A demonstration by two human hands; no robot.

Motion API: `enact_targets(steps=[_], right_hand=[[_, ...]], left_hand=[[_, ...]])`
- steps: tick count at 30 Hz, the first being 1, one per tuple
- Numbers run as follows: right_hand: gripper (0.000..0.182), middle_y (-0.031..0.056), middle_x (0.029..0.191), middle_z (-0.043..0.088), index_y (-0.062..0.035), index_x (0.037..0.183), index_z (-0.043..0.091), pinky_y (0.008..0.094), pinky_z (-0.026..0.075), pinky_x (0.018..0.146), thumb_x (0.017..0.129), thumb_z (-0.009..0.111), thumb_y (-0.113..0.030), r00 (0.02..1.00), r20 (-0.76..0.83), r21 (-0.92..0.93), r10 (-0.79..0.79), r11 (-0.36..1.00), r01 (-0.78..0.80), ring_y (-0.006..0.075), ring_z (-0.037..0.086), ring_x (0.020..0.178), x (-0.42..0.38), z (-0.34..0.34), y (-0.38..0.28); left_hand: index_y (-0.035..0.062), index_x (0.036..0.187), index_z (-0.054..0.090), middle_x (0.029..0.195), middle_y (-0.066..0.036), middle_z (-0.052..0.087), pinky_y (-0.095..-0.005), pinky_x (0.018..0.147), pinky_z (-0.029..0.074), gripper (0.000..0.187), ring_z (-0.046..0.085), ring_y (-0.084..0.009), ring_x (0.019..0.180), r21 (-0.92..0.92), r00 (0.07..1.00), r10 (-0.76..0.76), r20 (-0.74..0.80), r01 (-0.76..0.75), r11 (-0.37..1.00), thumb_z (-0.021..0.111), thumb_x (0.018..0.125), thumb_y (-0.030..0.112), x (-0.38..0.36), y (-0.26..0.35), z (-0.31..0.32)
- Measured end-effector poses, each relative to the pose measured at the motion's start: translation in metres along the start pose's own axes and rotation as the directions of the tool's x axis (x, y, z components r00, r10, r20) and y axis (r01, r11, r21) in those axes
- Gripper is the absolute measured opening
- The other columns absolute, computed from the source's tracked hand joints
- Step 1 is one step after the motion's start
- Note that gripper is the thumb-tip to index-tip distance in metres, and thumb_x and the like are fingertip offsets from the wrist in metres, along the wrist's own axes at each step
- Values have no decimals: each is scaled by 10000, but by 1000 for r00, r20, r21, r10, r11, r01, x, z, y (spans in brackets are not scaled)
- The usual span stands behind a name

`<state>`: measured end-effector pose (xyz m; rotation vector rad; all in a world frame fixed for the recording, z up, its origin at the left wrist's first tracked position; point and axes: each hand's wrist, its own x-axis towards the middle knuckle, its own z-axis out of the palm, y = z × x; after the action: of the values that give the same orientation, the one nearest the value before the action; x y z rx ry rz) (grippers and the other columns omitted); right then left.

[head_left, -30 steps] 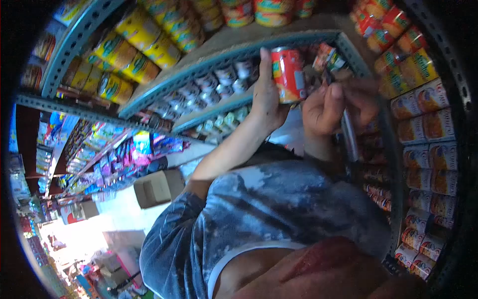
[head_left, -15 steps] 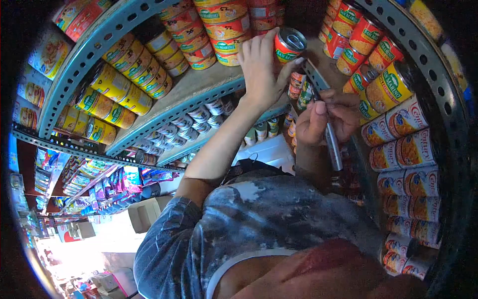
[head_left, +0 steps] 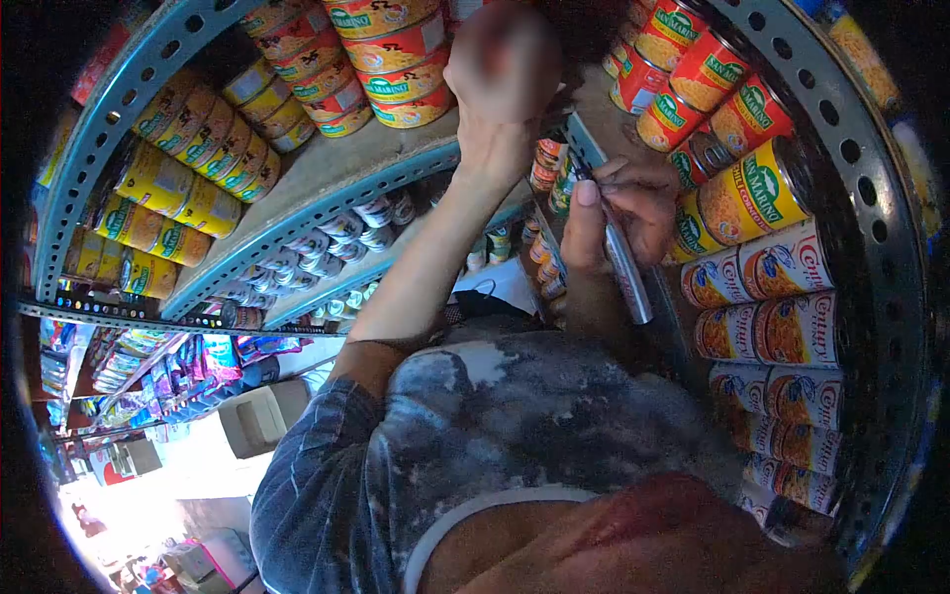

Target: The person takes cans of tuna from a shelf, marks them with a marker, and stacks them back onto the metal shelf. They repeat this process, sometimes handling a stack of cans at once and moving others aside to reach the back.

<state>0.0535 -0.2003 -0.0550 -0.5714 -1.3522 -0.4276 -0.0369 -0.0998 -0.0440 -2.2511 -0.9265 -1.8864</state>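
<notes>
My left hand (head_left: 485, 114) reaches up over the upper shelf. A blurred patch covers its fingers, and a dark reddish shape shows within it, apparently the small red can, with my hand closed around it. My right hand (head_left: 633, 213) is lower and to the right, its thumb and fingers closed on a silver marker pen (head_left: 625, 272). The pen's tip points up toward the left hand, and its silver end slants down to the right. Close to the left hand stands a stack of San Marino cans (head_left: 401, 69) on the shelf (head_left: 396, 148).
More San Marino cans (head_left: 708, 74) and Century Tuna cans (head_left: 792, 262) are stacked at right. Yellow cans (head_left: 178, 188) lie at left. Perforated metal shelf edges (head_left: 327, 203) curve around me. Smaller cans (head_left: 341, 228) fill the shelf below, and a cardboard box (head_left: 259, 416) is lower left.
The red can has left its spot by the shelf edge, and my left hand has turned and moved up left with it. My right hand still holds the pen. The view has shifted.
</notes>
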Motion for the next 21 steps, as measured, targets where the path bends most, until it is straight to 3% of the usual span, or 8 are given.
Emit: enact_targets(steps=[4, 6, 9, 13, 16, 18, 19, 21], right_hand=[[232, 117, 861, 480, -57, 925, 497, 282, 432, 575, 788, 680, -19, 1000, 5, -39, 11, 999, -11, 175, 502, 661, -2, 3, -10], [236, 121, 863, 484, -57, 927, 498, 278, 439, 579, 788, 684, -16, 1000, 20, -77, 17, 997, -15, 175, 506, 651, -1, 2, -18], [232, 129, 864, 498, -54, 924, 504, 269, 461, 603, 787, 686, -12, 998, 47, -167, 47, 985, -39, 179, 522, 665, -5, 0, -26], [239, 114, 800, 568, -79, 878, 551, 312, 476, 599, 751, 753, -76, 997, 19, -240, 79, 968, -72, 222, 567, 690, -5, 0, -37], [234, 113, 808, 564, -83, 881, 549, 319, 478, 612, 760, 750, -82, 994, 56, -316, 98, 946, -75, 225, 567, 693, -6, -1, -41], [231, 114, 815, 563, -85, 882, 547, 323, 478, 620, 766, 746, -83, 994, 65, -345, 84, 937, -56, 226, 569, 700, -7, -3, -44], [228, 116, 829, 556, -84, 883, 543, 326, 475, 627, 771, 742, -83, 994, 71, -350, 79, 935, -49, 226, 565, 709, -3, -3, -48], [225, 118, 843, 550, -82, 883, 540, 329, 472, 633, 777, 738, -83, 993, 79, -363, 84, 930, -50, 226, 562, 717, -1, -4, -57]], left_hand=[[153, 1403, 420, 1296, -274, 377, -473, 929, 417, 698, 427, -429, 1111, 119, 996, 83, -19, -80, 990, 736, 782, 203, 4, -2, 6], [109, 1412, 392, 1303, -268, 384, -481, 931, 420, 721, 437, -420, 1109, 200, 998, 19, 62, -31, 979, 726, 777, 180, 3, -1, 12], [81, 1409, 376, 1301, -278, 379, -461, 918, 423, 744, 446, -421, 1078, 69, 991, -31, 128, 22, 997, 754, 789, 244, 9, -11, 16], [37, 1376, 391, 1292, -276, 389, -464, 927, 419, 689, 437, -432, 1104, 29, 986, -37, 162, 33, 999, 734, 804, 212, 11, -5, 9], [35, 1354, 409, 1280, -270, 398, -470, 934, 418, 654, 432, -431, 1137, 61, 999, 22, 49, -25, 998, 727, 792, 137, 10, 2, 11], [24, 1321, 427, 1235, -263, 440, -459, 928, 436, 627, 463, -436, 1121, -232, 976, 158, -152, -191, 954, 719, 767, 68, 13, 12, 18], [24, 1321, 427, 1235, -263, 440, -459, 928, 436, 627, 463, -436, 1121, -240, 978, 151, -147, -183, 953, 719, 767, 68, 13, 17, 23], [18, 1273, 454, 1164, -257, 482, -443, 916, 456, 565, 497, -429, 1076, -584, 991, 124, 53, -70, 809, 707, 769, 39, 14, 27, 39]])
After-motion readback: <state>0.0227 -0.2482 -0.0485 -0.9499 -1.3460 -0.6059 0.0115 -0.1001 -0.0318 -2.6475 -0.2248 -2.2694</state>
